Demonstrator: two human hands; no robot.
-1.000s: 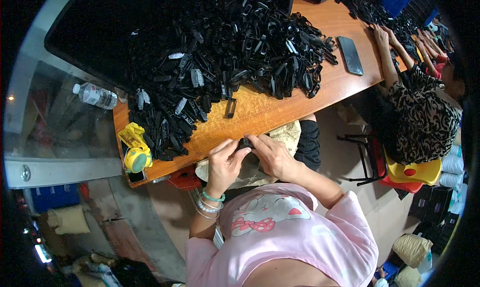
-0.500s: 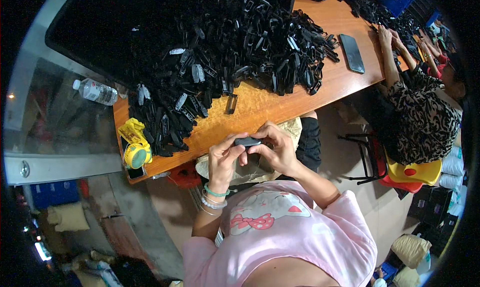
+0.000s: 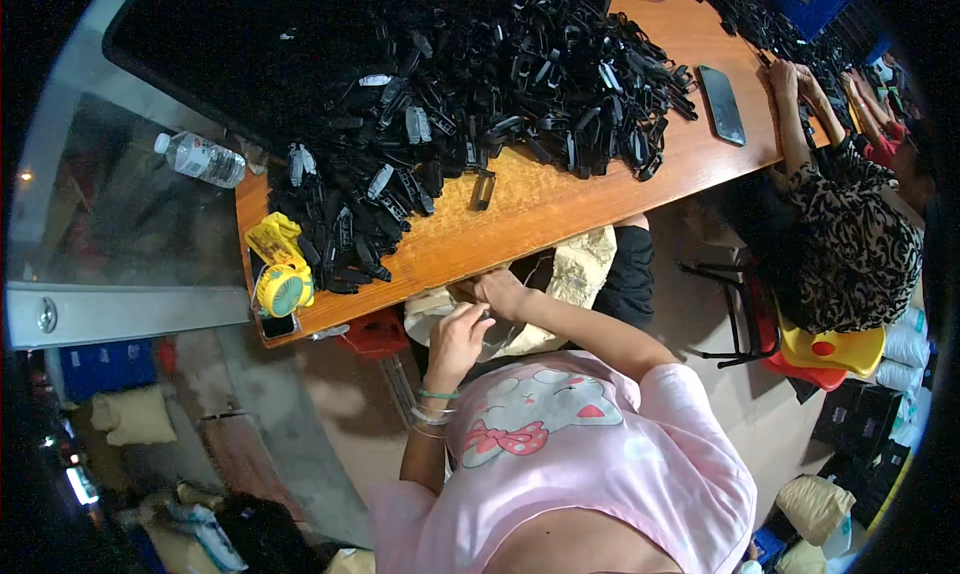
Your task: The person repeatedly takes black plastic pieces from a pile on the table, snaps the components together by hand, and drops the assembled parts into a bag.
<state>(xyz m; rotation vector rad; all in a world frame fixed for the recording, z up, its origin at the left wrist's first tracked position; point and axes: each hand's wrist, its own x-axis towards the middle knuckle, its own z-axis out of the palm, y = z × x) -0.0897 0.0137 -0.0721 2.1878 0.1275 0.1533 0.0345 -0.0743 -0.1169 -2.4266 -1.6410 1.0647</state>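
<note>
My left hand (image 3: pixel 457 342) is raised above my lap, its fingers curled and pinched on a small dark plastic piece (image 3: pixel 487 315), of which only a bit shows. My right hand (image 3: pixel 502 292) reaches past it, low beside the table edge and over a pale yellow sack (image 3: pixel 578 274) that lies open across my lap. The right fingertips are hidden at the sack's mouth, so whether they hold anything does not show. On the wooden table (image 3: pixel 440 249) a large heap of black plastic clip-like parts (image 3: pixel 520 84) is spread, and one part (image 3: pixel 483 191) lies apart near the front.
A phone (image 3: pixel 721 106) lies right of the heap. At the table's left corner are a yellow fan-like device (image 3: pixel 284 286) and another phone (image 3: pixel 279 325); a water bottle (image 3: pixel 201 161) lies beyond. To the right, a co-worker (image 3: pixel 850 234) sits on a yellow-and-red chair (image 3: pixel 832 346).
Both hands held a dark oval piece together; now they are apart. My right hand has moved forward and down to the sack, while my left stays back with a small dark piece.
</note>
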